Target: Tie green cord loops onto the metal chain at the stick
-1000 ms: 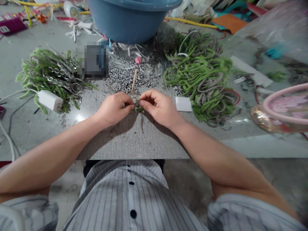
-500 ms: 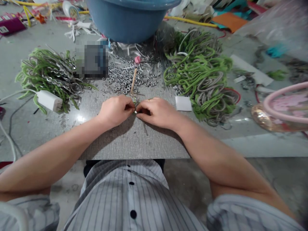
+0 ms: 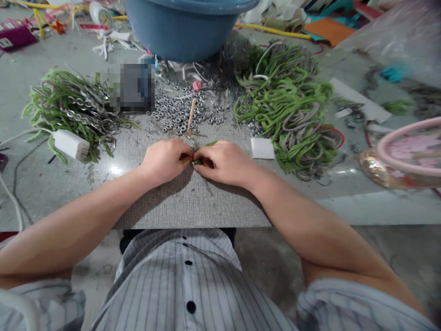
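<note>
My left hand [image 3: 166, 158] and my right hand [image 3: 223, 162] meet at the middle of the grey textured board [image 3: 179, 202]. Both are closed in a pinch on a thin green cord [image 3: 206, 145]; a short piece of it pokes out between the fingertips. What else sits inside the fingers is hidden. Just beyond the hands lies a spread of small metal nuts [image 3: 179, 112] with a wooden stick [image 3: 191, 116] across them. A heap of loose green and grey cords [image 3: 287, 105] lies to the right. A second pile, of cords with metal rings [image 3: 70, 105], lies to the left.
A blue plastic basin [image 3: 188, 25] stands at the back centre. A white charger plug [image 3: 71, 143] with its cable lies at the left, a small white block [image 3: 262, 148] at the right. A pink-rimmed object [image 3: 406, 154] and a clear plastic bag [image 3: 396, 37] occupy the right side.
Both hands have dropped a little toward the board and closed tighter together. The metal piece seen between the fingertips earlier is now covered, and a green cord end sticks out above them.
</note>
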{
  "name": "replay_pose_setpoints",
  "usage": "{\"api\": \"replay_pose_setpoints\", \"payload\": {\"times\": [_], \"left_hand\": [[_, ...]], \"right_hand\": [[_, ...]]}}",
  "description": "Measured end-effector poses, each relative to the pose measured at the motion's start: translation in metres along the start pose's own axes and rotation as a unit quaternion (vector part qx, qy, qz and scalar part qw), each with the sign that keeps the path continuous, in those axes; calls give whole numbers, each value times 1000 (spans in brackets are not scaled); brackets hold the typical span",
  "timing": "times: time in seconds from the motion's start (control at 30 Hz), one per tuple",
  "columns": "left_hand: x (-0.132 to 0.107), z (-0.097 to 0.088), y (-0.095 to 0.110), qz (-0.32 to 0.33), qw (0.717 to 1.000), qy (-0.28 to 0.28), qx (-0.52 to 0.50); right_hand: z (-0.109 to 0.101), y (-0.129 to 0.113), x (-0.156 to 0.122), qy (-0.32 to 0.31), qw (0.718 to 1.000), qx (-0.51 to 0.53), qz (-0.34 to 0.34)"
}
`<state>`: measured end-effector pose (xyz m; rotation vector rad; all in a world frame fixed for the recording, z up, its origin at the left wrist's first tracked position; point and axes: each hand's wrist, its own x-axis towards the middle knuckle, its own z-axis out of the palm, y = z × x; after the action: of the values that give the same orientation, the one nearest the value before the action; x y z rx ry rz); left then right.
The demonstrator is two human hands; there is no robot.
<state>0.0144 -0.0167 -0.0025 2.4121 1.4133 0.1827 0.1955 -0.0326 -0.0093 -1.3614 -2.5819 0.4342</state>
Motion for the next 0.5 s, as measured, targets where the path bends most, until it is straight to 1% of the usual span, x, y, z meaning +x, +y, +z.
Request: {"api": "replay_pose_setpoints", "payload": {"times": [0.07,0.3,0.5], "left_hand": [[-1,-2,1,7,1000,-9,9],[-5,-9,5,35,997,-52,34],[-4,-9,3,38,996,-64,43]], "right_hand": [[0,0,0,3,1000,14,4],[0,4,0,4,995,82,52],[0,1,0,4,993,90,74]]}}
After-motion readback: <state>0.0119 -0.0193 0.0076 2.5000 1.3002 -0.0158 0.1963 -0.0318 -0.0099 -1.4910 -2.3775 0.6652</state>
